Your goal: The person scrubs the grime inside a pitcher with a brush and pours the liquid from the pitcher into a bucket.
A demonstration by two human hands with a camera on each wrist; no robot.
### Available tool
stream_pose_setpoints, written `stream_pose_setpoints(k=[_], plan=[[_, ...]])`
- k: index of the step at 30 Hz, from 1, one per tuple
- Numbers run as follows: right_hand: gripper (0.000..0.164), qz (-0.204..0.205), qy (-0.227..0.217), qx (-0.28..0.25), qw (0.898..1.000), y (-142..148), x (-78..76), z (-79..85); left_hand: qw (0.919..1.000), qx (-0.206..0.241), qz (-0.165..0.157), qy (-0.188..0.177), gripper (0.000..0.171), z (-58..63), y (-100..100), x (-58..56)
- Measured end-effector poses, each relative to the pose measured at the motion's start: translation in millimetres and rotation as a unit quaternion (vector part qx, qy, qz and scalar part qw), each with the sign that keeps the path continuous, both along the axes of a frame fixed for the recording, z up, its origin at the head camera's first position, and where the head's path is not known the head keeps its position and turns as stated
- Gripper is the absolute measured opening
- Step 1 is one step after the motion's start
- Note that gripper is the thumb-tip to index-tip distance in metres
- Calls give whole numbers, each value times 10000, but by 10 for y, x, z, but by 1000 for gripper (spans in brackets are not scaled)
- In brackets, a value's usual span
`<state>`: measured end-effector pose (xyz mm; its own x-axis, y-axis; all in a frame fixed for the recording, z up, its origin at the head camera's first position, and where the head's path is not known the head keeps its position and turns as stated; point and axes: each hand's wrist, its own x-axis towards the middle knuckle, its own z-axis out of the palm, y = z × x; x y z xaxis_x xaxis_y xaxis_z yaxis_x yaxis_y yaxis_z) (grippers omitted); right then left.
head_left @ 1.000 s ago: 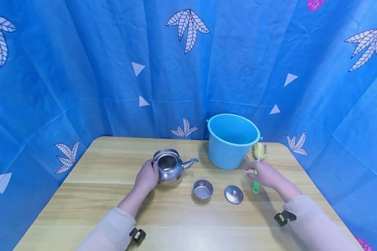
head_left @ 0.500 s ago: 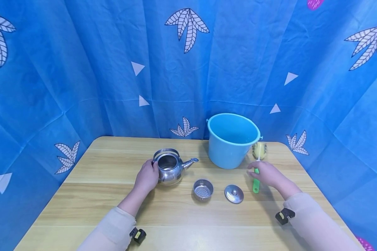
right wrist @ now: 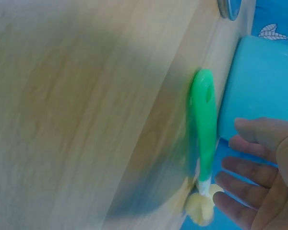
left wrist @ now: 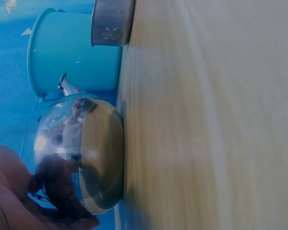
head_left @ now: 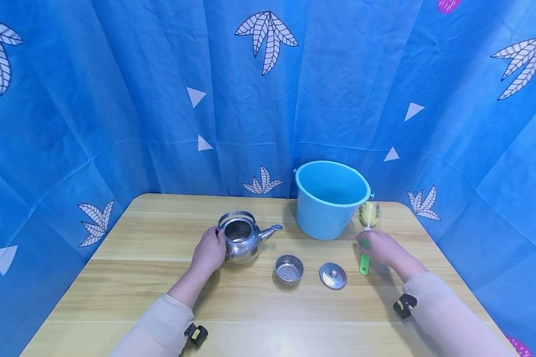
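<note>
My left hand point(head_left: 209, 250) grips the side of a small stainless-steel teapot point(head_left: 242, 252) at the handle's lower end. The teapot stands lidless, its spout pointing right; its shiny belly point(left wrist: 103, 153) fills much of the left wrist view. Over the green handle of a cleaning brush point(head_left: 364, 265) is my right hand point(head_left: 380, 248). In the right wrist view its fingers are parted and a little bent, beside the brush handle point(right wrist: 205, 115) without closing round it. The brush lies on the table, its yellow sponge-like head point(head_left: 369, 214) toward the back.
A light blue bucket point(head_left: 319, 218) stands at the back, left of the brush. Between the hands, a perforated metal strainer cup point(head_left: 289, 270) and a round steel lid point(head_left: 332, 276) sit on the wooden table point(head_left: 268, 322). Blue curtain point(head_left: 161, 99) surrounds the table's back and sides.
My right hand has shifted slightly right, over the brush handle, and its fingertips have drawn nearer it. The left hand and the teapot have stayed put.
</note>
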<state>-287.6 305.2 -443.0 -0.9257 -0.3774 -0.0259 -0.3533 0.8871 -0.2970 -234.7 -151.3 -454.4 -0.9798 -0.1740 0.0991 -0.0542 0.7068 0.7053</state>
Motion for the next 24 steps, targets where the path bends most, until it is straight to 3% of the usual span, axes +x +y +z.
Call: stream_pose_setpoints(k=[12,24], plan=[[34,102,498,718,9961,71,-36,-79,10000,-9,12,-62,50,11,2,3],[33,103,400,844,9956,81,-52,-90,10000,28,-9,-87,51,21,10,2]])
